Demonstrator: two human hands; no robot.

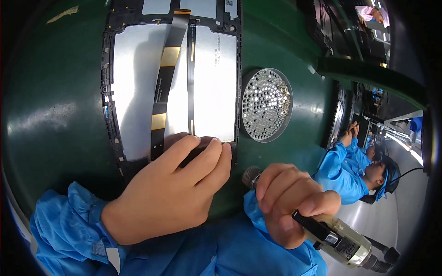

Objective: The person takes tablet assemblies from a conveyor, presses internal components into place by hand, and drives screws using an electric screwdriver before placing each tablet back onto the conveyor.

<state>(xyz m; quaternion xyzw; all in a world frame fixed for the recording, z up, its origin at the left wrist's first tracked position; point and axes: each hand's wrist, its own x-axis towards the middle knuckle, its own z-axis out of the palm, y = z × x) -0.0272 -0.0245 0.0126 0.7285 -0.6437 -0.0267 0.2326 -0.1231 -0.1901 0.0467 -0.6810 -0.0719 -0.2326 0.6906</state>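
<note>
A tablet-like device frame with silvery metal plates and a black plastic border lies in front of me. A flat black ribbon cable with gold patches runs slantwise along it, its near end passing beneath my fingers. My left hand is closed at the frame's near edge, fingers bent over the cable's end; the fingertips' exact contact is hidden. My right hand grips an electric screwdriver with a pale translucent body and black lever. Its knurled nose points left, apart from the frame.
Right of the frame, a round dish holds many small screws in a perforated plate. The green work surface carries a yellowish scrap at far left. A dark green bar crosses at right. Co-workers in blue sit beyond it.
</note>
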